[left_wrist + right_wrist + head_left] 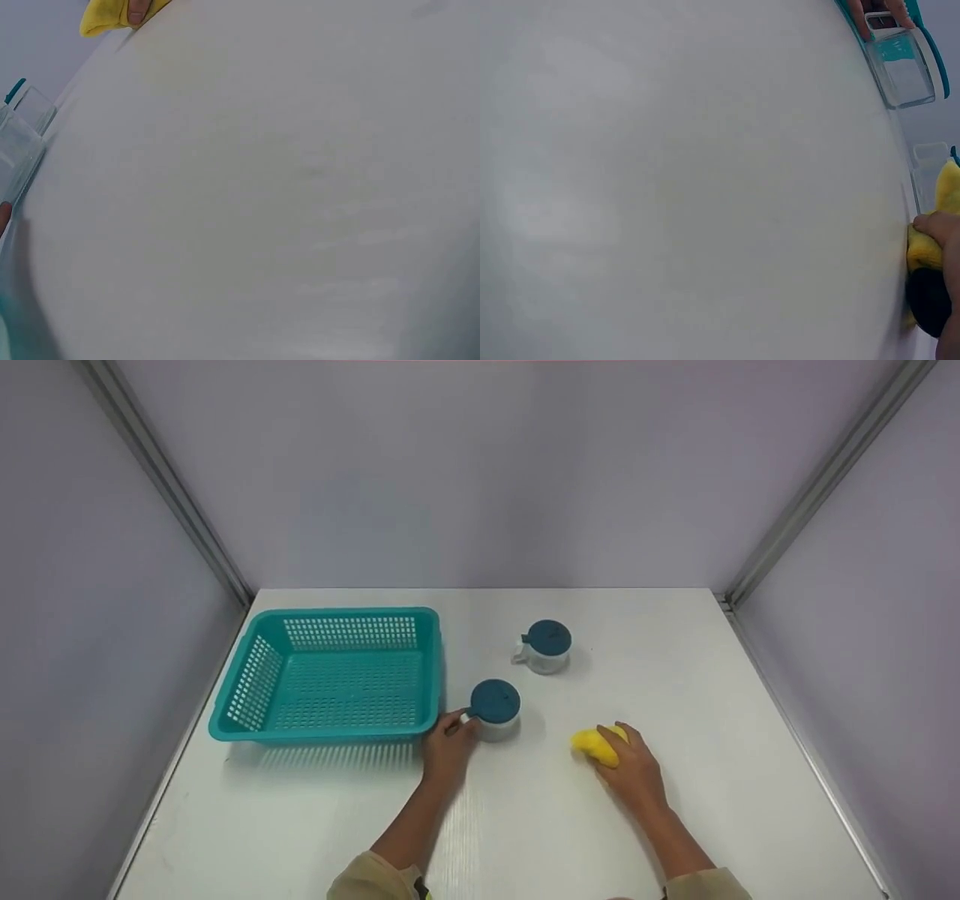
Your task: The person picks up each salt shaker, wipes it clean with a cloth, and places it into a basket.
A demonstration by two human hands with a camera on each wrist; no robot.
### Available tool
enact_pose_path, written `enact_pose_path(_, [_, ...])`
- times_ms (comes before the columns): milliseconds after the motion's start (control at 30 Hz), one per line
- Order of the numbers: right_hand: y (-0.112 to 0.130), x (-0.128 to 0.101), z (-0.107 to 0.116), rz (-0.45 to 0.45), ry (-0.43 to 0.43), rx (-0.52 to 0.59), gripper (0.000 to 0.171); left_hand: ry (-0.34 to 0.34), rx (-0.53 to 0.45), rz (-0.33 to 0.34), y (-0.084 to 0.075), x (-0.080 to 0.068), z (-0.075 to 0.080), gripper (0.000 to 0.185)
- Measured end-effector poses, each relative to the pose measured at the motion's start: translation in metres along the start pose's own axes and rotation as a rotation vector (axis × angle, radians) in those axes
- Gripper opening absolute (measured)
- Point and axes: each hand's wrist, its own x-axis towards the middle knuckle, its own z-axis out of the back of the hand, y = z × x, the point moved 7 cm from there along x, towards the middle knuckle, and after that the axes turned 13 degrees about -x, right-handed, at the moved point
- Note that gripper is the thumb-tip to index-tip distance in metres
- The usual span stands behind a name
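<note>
Two clear lidded jars with dark blue-green tops and side handles stand upright on the white table. At the nearer jar (495, 712), my left hand (450, 746) pinches the handle with thumb and fingers; the right wrist view shows these fingers at the handle of the clear jar (905, 71). The farther jar (548, 649) stands behind it to the right, apart from both hands. To the right of the jars my right hand (634, 776) grips a bunched yellow cloth (598, 745) low over the table. The left wrist view shows the yellow cloth (109, 15) with a fingertip on it.
A teal perforated plastic basket (322, 733) sits at the left, its right side close by my left hand. Pale panels (480, 472) enclose the white table (555, 825) at the back and both sides.
</note>
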Motion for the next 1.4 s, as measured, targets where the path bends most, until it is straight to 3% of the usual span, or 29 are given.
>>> enact_pose_path(267, [0.001,0.0,0.001,-0.011,0.014,0.001,0.055,-0.017,-0.013,-0.011,-0.002,-0.002,0.0,0.042])
enact_pose_path(433, [0.0,0.0,0.001,-0.032,0.021,0.015,0.053,-0.01,-0.01,-0.053,-0.009,-0.007,-0.005,0.038])
enact_pose_path(633, [-0.001,-0.002,0.0,-0.04,0.013,0.021,0.053,0.053,0.022,-0.182,-0.028,-0.015,-0.017,0.026])
enact_pose_path(833, [-0.003,-0.002,0.0,-0.053,-0.003,0.047,0.055,0.103,0.112,-0.258,-0.042,-0.024,-0.034,0.02])
enact_pose_path(1000, [-0.001,-0.004,0.0,-0.064,-0.003,0.1,0.052,0.091,0.183,-0.336,-0.072,-0.044,-0.045,0.015])
enact_pose_path(1133, [0.003,-0.004,0.003,-0.071,-0.036,0.125,0.051,0.125,0.172,-0.414,-0.092,-0.055,-0.05,0.014])
enact_pose_path(1200, [0.007,-0.003,0.007,-0.068,-0.07,0.144,0.051,0.143,0.148,-0.425,-0.097,-0.056,-0.051,0.015])
enact_pose_path(1400, [0.026,0.006,0.018,-0.096,-0.13,0.274,0.049,0.129,0.11,-0.38,-0.086,-0.04,-0.042,0.018])
